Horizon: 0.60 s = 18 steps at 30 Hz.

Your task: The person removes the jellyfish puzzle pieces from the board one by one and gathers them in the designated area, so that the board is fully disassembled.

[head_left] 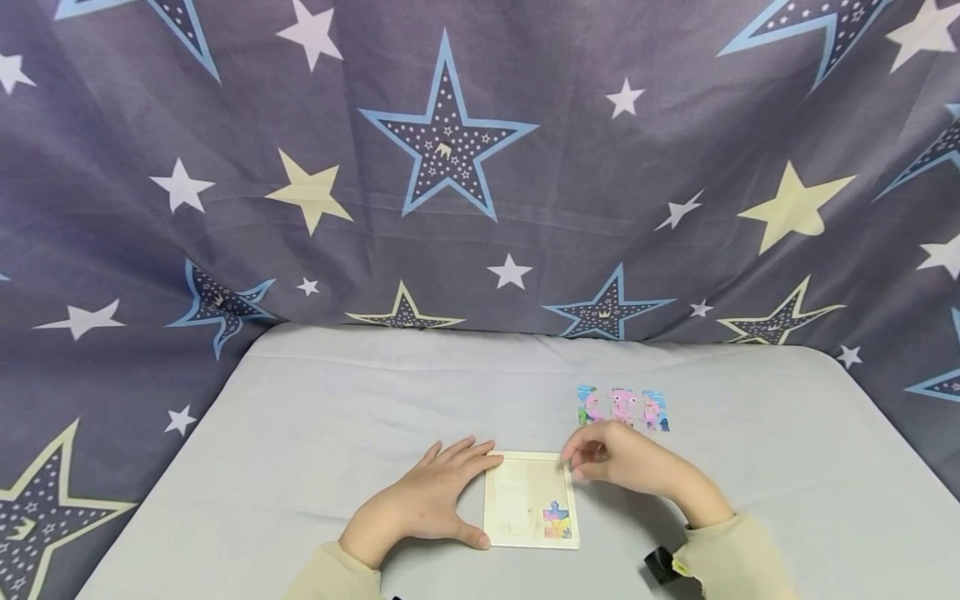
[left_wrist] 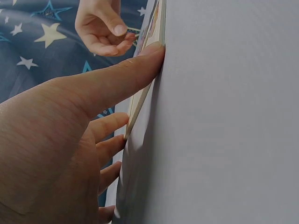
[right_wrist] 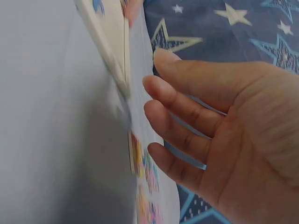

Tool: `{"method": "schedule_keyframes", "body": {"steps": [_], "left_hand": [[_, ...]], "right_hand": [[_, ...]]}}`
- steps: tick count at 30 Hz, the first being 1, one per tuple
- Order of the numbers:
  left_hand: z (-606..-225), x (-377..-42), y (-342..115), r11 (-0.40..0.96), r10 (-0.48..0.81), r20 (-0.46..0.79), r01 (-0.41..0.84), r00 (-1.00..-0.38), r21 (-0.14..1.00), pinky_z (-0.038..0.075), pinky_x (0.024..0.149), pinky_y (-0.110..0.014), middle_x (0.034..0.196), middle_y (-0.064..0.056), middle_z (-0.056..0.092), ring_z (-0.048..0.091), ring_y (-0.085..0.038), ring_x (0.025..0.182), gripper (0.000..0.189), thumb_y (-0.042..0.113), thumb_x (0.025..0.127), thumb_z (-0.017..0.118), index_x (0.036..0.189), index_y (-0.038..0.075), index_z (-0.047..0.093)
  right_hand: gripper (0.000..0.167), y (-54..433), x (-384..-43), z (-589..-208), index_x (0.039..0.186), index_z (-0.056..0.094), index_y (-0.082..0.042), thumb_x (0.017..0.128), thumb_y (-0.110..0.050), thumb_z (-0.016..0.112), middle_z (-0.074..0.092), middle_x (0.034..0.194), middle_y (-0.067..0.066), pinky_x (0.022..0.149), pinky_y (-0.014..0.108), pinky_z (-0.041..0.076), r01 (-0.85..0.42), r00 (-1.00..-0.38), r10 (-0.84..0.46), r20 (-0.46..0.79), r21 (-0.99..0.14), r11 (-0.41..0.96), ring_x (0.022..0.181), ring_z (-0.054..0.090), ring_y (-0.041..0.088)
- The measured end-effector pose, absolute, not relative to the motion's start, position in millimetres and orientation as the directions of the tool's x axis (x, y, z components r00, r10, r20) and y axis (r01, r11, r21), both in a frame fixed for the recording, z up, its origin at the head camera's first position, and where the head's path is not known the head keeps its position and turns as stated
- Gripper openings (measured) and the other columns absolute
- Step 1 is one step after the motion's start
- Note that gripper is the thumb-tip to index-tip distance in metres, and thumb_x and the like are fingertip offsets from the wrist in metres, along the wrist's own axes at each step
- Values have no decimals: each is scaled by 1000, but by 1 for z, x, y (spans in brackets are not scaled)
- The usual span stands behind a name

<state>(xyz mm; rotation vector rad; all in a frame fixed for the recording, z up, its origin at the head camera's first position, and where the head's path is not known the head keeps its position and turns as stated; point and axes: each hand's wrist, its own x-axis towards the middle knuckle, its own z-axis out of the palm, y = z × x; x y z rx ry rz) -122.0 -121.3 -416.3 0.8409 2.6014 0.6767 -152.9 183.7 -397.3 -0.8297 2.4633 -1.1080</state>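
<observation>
A pale wooden puzzle tray [head_left: 517, 500] lies on the grey cloth, with a colourful jigsaw piece [head_left: 557, 521] in its near right corner. My left hand [head_left: 431, 500] rests against the tray's left side, fingers spread; in the left wrist view its thumb [left_wrist: 112, 81] touches the rim. Over the far right corner, my right hand [head_left: 626, 462] hovers with loosely bent fingers. The right wrist view shows those fingers [right_wrist: 175, 126] apart from the thumb, with nothing between them. Just beyond that hand lie several pink and blue jigsaw pieces [head_left: 624, 403], partly hidden by it.
Grey cloth [head_left: 337, 400] covers the flat surface. A dark curtain with stars [head_left: 525, 167] hangs behind and along both sides. A small black object [head_left: 662, 565] sits by the right sleeve.
</observation>
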Motion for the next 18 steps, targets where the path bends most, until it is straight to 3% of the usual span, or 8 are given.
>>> {"method": "schedule_keyframes", "body": {"steps": [5,12,18], "left_hand": [[-416,-122,-121,717,613,-157,462,-774,522,9,118,-61,161,-1,29,19,-30,149,99,55,69,83,150,19,42],[-416,-122,-121,709,616,-153,459,-773,535,9,117,-62,161,-2,30,19,-31,149,99,54,69,84,150,18,42],[-416,-122,-122,713,612,-160,452,-775,536,7,118,-60,161,-1,29,18,-29,149,99,55,68,83,151,18,42]], "right_hand": [[14,169,-145,-396,96,73,-15,84,-9,77,66,87,-8,78,27,54,-407,-744,-664,-78,-735,542,83,59,7],[23,158,-135,-393,97,71,-15,78,-8,83,60,82,-8,64,22,48,-431,-707,-696,-127,-702,567,72,52,5],[28,152,-129,-392,95,69,-17,75,-7,86,55,82,-8,64,21,48,-437,-690,-704,-169,-678,591,71,51,5]]}}
